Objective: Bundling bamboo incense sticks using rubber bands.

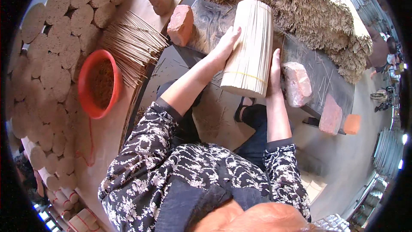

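Between my two hands is a thick round bundle of thin pale sticks (250, 45), tilted with its flat lower end toward me. A thin yellow band goes around it near that end. My left hand (226, 46) grips its left side, the fingers mostly hidden behind it. Against the right side presses my right hand (275, 72), the thumb pointing up along the bundle and the other fingers out of sight. The bundle is held up over the front edge of a dark worktable (319, 71).
A large heap of loose sticks (309, 15) covers the table's back. Bricks stand near its edge: a reddish one (180, 25) at left, a plastic-wrapped one (297, 84) at right. Further left are a red bowl (81, 87) of brown powder, fanned sticks (133, 45) and stacked bundles (53, 75).
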`<move>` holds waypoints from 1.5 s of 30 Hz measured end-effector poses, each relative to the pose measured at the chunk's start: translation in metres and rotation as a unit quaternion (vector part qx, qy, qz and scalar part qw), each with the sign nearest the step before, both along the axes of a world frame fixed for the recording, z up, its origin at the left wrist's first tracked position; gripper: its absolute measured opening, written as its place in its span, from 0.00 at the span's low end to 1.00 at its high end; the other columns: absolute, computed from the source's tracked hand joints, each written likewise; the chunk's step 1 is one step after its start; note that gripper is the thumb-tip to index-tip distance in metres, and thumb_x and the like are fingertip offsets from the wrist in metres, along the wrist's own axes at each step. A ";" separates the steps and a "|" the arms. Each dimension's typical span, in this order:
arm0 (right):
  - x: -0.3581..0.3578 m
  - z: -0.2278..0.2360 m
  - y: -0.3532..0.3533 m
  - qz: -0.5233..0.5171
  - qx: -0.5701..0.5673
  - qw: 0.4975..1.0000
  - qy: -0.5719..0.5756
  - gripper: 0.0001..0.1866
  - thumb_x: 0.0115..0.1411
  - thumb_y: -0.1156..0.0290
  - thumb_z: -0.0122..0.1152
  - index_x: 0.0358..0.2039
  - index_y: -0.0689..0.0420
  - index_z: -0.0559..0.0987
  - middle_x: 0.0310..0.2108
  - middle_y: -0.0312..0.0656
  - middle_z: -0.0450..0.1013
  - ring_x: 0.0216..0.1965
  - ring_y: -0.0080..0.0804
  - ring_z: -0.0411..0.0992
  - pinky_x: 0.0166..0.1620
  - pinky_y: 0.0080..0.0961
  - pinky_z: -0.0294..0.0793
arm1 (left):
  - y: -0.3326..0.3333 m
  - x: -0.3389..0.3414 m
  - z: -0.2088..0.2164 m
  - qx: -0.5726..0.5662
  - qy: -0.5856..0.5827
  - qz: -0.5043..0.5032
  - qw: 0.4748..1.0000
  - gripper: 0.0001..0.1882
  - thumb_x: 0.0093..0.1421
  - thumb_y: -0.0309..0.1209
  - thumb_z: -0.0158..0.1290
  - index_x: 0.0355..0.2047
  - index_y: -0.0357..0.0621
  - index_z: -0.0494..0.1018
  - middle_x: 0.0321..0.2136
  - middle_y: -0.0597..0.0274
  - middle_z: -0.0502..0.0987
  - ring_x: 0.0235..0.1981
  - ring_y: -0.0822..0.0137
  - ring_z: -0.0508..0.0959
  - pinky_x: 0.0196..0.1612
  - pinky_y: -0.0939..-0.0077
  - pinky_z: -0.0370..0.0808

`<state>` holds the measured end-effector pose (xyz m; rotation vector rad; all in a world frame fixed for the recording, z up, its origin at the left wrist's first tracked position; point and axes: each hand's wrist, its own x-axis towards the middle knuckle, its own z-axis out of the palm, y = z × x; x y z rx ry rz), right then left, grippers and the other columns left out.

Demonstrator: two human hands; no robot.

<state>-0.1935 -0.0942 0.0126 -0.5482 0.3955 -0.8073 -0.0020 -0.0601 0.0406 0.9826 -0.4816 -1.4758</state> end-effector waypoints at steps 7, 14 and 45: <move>-0.005 -0.018 -0.025 -0.115 -0.124 0.965 0.202 0.34 0.70 0.48 0.37 0.62 0.66 0.59 0.61 0.47 0.60 0.62 0.32 0.57 0.64 0.26 0.52 | 0.005 0.012 -0.009 0.064 -0.060 0.043 0.995 0.27 0.68 0.48 0.41 0.54 0.37 0.66 0.48 0.58 0.73 0.48 0.67 0.72 0.51 0.71 0.69; 0.018 0.030 -0.037 -0.255 -0.384 0.790 0.404 0.25 0.67 0.63 0.50 0.57 0.68 0.64 0.57 0.56 0.65 0.57 0.38 0.66 0.59 0.30 0.64 | -0.003 0.009 0.005 0.059 -0.113 0.083 0.988 0.29 0.64 0.47 0.49 0.55 0.36 0.63 0.46 0.55 0.74 0.46 0.66 0.74 0.50 0.68 0.71; 0.077 0.031 -0.186 -0.093 -0.389 0.842 0.363 0.10 0.57 0.67 0.63 0.35 0.60 0.80 0.29 0.35 0.76 0.31 0.20 0.72 0.36 0.20 0.72 | -0.022 -0.007 -0.017 -0.057 -0.249 0.086 0.963 0.28 0.56 0.37 0.61 0.50 0.35 0.64 0.44 0.56 0.75 0.43 0.71 0.76 0.47 0.76 0.73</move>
